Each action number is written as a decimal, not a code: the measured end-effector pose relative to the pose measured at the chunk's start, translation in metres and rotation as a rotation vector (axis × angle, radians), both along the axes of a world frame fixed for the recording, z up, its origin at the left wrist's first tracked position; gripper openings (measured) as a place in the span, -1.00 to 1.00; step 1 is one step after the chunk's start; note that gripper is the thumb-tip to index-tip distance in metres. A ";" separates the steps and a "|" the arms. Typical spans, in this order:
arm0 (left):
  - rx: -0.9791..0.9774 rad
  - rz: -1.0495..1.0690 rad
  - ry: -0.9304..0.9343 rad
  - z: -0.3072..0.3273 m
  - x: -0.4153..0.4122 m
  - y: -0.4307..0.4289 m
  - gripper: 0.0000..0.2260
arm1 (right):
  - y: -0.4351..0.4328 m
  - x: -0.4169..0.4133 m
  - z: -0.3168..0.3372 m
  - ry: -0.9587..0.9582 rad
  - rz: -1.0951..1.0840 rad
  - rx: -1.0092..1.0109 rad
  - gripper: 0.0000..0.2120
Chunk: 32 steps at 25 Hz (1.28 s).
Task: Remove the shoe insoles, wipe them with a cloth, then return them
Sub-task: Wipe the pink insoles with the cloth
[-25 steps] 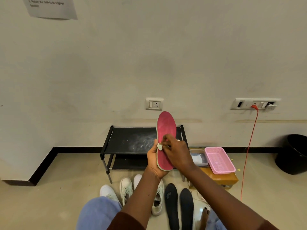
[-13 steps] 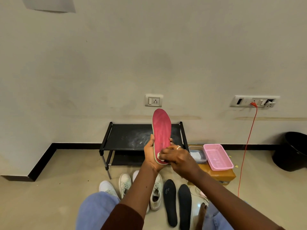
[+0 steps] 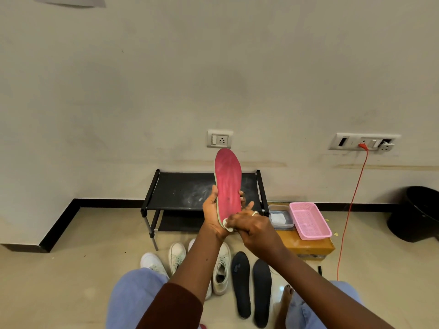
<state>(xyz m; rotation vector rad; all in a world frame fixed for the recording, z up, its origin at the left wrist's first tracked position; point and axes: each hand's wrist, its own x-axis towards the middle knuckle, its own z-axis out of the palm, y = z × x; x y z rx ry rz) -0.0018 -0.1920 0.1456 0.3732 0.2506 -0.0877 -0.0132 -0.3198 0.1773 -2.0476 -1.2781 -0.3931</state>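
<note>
While the red insole (image 3: 228, 184) stands nearly upright in front of the person, toe end uppermost, the left hand (image 3: 212, 216) grips it round its lower half. The thumb lies along the left edge, and fingertips show past the right edge. The right hand (image 3: 253, 228) is curled over a small white cloth (image 3: 228, 226) and presses it against the heel end of the red insole, just above the left palm. Only a small fold of the cloth is visible beneath the fingers. A ring shows on one finger of the right hand.

On the floor below the arms, two black insoles (image 3: 241, 281) lie flat side by side with their toes toward the wall. Whether they touch cannot be told. Just to their left stand several white shoes (image 3: 177, 255), one partly hidden by the left forearm.

A black shoe rack (image 3: 185, 193) stands against the wall behind the red insole, with pale smears on its top shelf. To its right, a cardboard box (image 3: 306, 246) bears a clear container (image 3: 280, 219) with something white inside. A pink basket (image 3: 310, 220) sits close beside the container on the same box. An orange cable (image 3: 351, 210) runs from a switch panel (image 3: 363, 141) on the wall down to the floor. A wall socket (image 3: 219, 139) sits above the rack. A black bin (image 3: 418, 212) stands by the wall at the far right.
</note>
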 end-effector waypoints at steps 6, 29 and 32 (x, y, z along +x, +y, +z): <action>0.066 -0.025 -0.050 0.016 -0.005 -0.012 -0.55 | 0.018 0.023 0.020 0.129 -0.262 0.050 -0.85; 0.047 -0.001 -0.020 0.013 -0.006 -0.013 -0.55 | 0.025 0.039 0.039 0.324 -0.395 0.014 -0.82; 0.013 -0.004 -0.024 0.011 -0.006 -0.009 -0.49 | 0.025 0.022 0.032 0.288 -0.320 0.000 -0.83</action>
